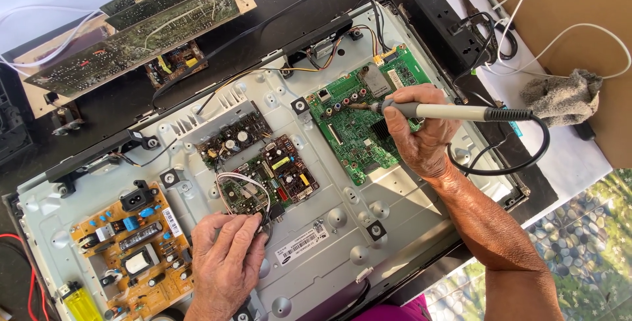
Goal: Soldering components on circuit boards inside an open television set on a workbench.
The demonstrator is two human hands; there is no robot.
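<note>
My right hand grips a grey soldering iron with a black cable; its metal tip touches the green main board near a row of round connectors. My left hand is closed over a small dark part at the lower edge of the small dark circuit boards, beside a white wire bundle. Both boards are mounted on the grey metal back panel of an opened flat television lying on a dark table.
A tan power supply board sits at the panel's lower left with a yellow lighter beside it. Loose circuit boards lie at top left. A black power strip, scissors, a brush and a grey rag lie at right.
</note>
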